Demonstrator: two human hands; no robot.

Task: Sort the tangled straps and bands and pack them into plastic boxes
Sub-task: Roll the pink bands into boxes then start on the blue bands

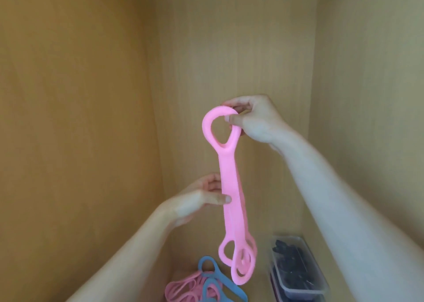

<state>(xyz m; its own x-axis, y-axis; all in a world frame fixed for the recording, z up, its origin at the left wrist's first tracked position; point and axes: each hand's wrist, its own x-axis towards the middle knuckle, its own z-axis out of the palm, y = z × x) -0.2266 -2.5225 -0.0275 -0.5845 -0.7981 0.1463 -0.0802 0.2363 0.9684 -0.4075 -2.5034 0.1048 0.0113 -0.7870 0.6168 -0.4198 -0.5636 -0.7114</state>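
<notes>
Three plain wooden panels close the space in: a left wall [80, 118], a back wall [229, 49] and a right wall [367, 72]. They meet in two upright corners, and the air between them above the arms is open.

Both bare forearms reach up from the lower edge and hold a bunch of pink straps [231, 219] in mid-air in front of the back wall, clear of all three panels. The bunch hangs nearly upright. One large loop is at its top and several smaller loops overlap at its bottom end, which dangles above the things below.

Low on the right, close to the right wall, stands a clear plastic box [308, 293] with dark pieces [291, 269] inside. To its left, at the bottom edge, lies a tangled pile of pink and blue bands [183, 290].

The right grip [257, 120] pinches the top loop between thumb and fingers. The left grip [197, 200] pinches the bunch at mid-length, thumb on the near side.
</notes>
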